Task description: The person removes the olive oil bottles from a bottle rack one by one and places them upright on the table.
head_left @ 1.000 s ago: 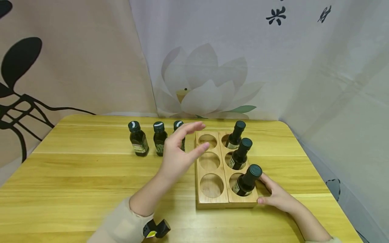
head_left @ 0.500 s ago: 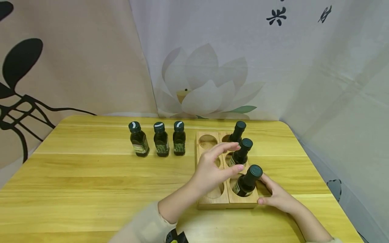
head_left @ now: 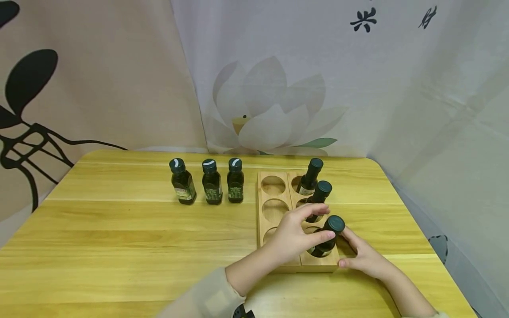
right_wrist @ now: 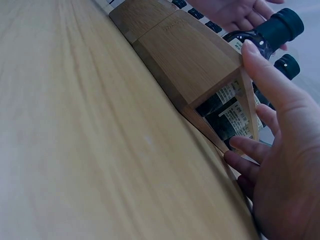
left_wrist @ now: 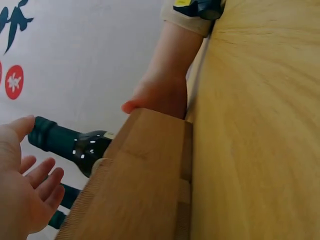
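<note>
Bottle nearest the wearer (head_left: pixel 336 224): dark, green-capped, seated cap up in the wooden rack (head_left: pixel 318 268), right-hand column, nearest opening, about 4 o'clock on the rack (12 = far side, head view).

Left hand (head_left: pixel 292 234): at the bottle's 9 o'clock, held in a wide C, thumb and fingers well apart. Thumb overlaps the bottle's neck in the head view; in the left wrist view its tip lies at the cap's top end. Contact cannot be told. Fingers extend toward 2 o'clock, passing in front of the middle bottle (head_left: pixel 323 190); gently bent, somewhat apart, pinching nothing visible.

Right hand (head_left: pixel 363 256): at the rack's 4 o'clock, spread. Thumb against the near right corner; remaining fingers along the right side, which is open and shows bottle labels inside (right wrist view).

Far bottle (head_left: pixel 309 176): same column, about 1 o'clock on the rack.

Rack: two blocks side by side, three round openings each, flat on the bench (head_left: pixel 119 265).

Three squat bottles (head_left: pixel 212 183): upright in a row on the bench, about 10 o'clock from the rack, white marks on their caps.
</note>
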`<action>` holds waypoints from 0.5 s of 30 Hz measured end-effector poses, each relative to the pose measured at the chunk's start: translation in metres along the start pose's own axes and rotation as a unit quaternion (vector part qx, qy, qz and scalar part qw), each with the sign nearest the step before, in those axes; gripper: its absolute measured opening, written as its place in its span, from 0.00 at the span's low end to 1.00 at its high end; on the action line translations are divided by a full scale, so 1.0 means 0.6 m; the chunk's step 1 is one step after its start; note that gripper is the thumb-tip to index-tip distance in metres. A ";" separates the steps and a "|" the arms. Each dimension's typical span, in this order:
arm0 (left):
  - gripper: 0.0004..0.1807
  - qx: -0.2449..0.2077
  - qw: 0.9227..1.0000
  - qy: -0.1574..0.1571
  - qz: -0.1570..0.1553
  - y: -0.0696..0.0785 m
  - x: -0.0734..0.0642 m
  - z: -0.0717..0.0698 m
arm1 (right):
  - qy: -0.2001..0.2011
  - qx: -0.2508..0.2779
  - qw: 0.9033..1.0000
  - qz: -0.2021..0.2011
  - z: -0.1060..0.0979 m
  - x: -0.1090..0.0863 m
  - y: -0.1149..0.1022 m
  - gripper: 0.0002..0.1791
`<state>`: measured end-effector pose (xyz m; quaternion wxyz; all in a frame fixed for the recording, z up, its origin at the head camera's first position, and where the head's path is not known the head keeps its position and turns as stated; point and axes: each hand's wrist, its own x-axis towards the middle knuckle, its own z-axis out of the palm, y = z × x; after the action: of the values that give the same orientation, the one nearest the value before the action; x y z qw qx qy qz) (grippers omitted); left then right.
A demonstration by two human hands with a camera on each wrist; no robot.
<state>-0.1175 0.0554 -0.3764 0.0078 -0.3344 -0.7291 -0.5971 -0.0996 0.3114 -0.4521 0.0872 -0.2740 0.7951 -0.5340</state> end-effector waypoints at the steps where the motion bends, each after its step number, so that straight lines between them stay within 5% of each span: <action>1: 0.28 -0.002 1.000 -0.004 -0.004 -0.002 0.000 0.002 | -0.001 0.001 1.000 -0.001 0.000 0.000 0.000 0.48; 15: 0.22 -0.056 0.995 -0.080 -0.007 -0.019 0.013 0.007 | -0.004 -0.002 1.000 0.002 0.000 0.001 0.002 0.49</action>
<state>-0.1275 0.0621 -0.3846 -0.0731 -0.3759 -0.6950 -0.6086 -0.1005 0.3116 -0.4531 0.0914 -0.2743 0.7962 -0.5314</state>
